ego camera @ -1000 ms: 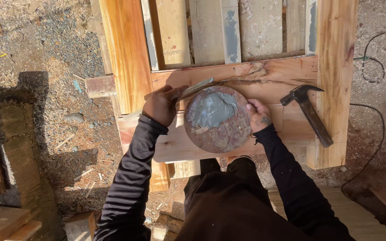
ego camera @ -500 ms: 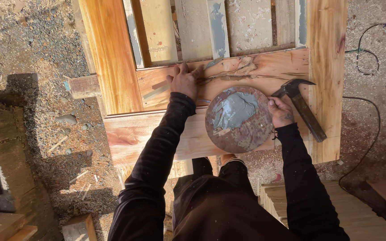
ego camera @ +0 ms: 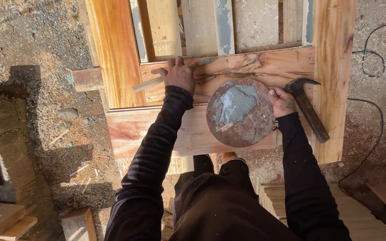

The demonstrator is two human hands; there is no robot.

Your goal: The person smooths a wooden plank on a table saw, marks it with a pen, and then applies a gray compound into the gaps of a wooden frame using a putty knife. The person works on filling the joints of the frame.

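- Your left hand (ego camera: 179, 75) lies palm-down on the reddish-brown wooden plank (ego camera: 264, 67) that runs crosswise in the door-like frame, fingers curled over a thin pale wooden strip (ego camera: 146, 84) that sticks out to the left past your knuckles; the grasp on it looks loose.
- Your right hand (ego camera: 282, 101) grips the right-hand rim of a round, rusty-brown metal disc (ego camera: 241, 112), thumb on its upper face.
- The disc rests flat over the join between the reddish plank and the paler, wide wooden board (ego camera: 135, 129) below it, and it carries a smear of grey putty (ego camera: 235, 103) across its upper middle.
- A dark steel claw hammer (ego camera: 308, 107) lies just to the right of your right hand, head up against the plank, handle slanting down toward the orange upright board (ego camera: 333, 80) at the frame's right side.
- A matching orange upright board (ego camera: 115, 49) stands at the left of the frame, with whitewashed slats (ego camera: 255, 22) behind.
- A thin black cable (ego camera: 371, 143) curls over the sawdust-strewn ground (ego camera: 45, 35) on the right.
- Both arms are in dark long sleeves.
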